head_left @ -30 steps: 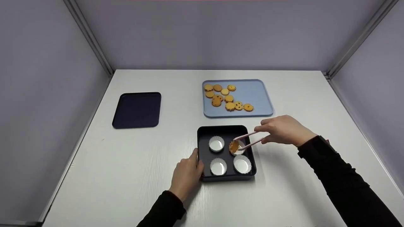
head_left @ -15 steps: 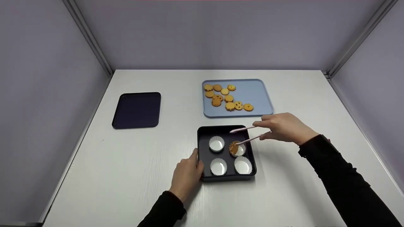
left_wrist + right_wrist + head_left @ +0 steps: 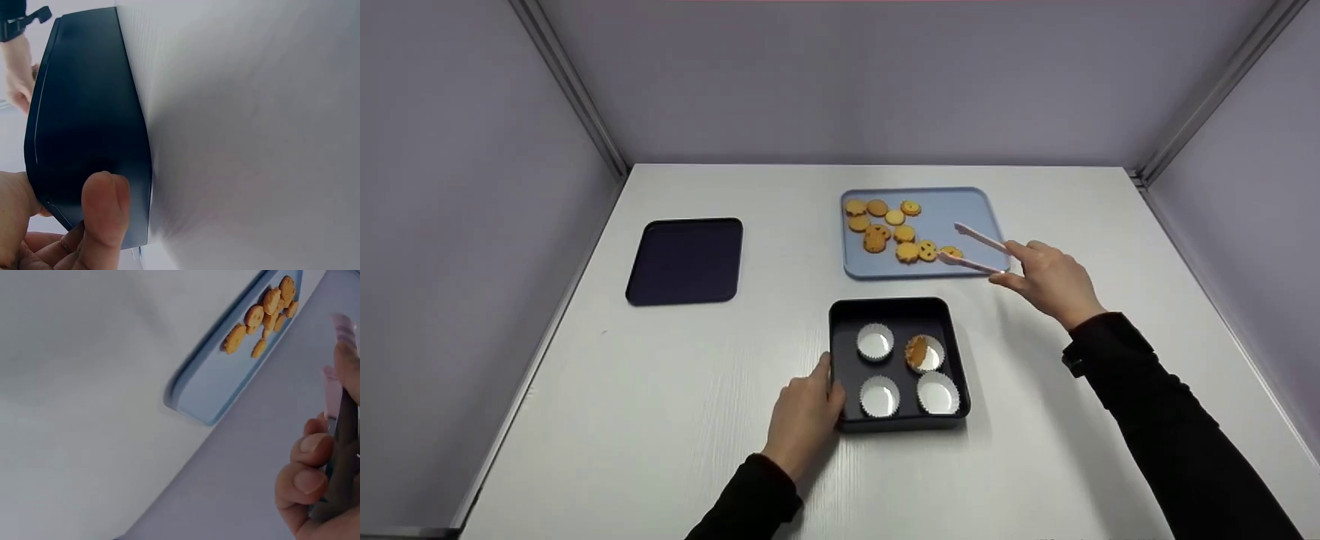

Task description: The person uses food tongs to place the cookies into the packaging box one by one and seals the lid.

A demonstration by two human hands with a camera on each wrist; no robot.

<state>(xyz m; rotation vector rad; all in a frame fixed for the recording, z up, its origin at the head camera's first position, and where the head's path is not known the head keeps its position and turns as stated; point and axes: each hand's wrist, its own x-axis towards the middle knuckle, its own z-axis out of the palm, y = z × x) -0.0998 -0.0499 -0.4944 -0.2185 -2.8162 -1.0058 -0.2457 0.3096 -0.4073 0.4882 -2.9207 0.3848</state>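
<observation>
My left hand (image 3: 804,409) grips the near left corner of a dark, deep baking pan (image 3: 842,360). In the left wrist view its thumb (image 3: 105,211) presses on the pan's outer wall. Inside the pan sit several white paper baking cups; the back right cup (image 3: 931,354) has a brown cookie (image 3: 916,351) tilted against its left side. My right hand (image 3: 1054,281) holds pink-tipped tongs (image 3: 333,394), their arms spread and nothing between the tips. The tongs reach over the light blue tray (image 3: 960,202), one tip overlapping the rightmost cookie (image 3: 952,250) in the head view.
Several other cookies (image 3: 876,238) lie on the left and front parts of the blue tray, behind the pan. A flat dark navy tray (image 3: 685,261) lies at the left of the white table (image 3: 660,412). Grey panels (image 3: 840,82) enclose the back and sides.
The tongs have opened and let go of the brown cookie, which stays in the back right cup. My right hand has carried them back over the blue tray. The left hand has not moved.
</observation>
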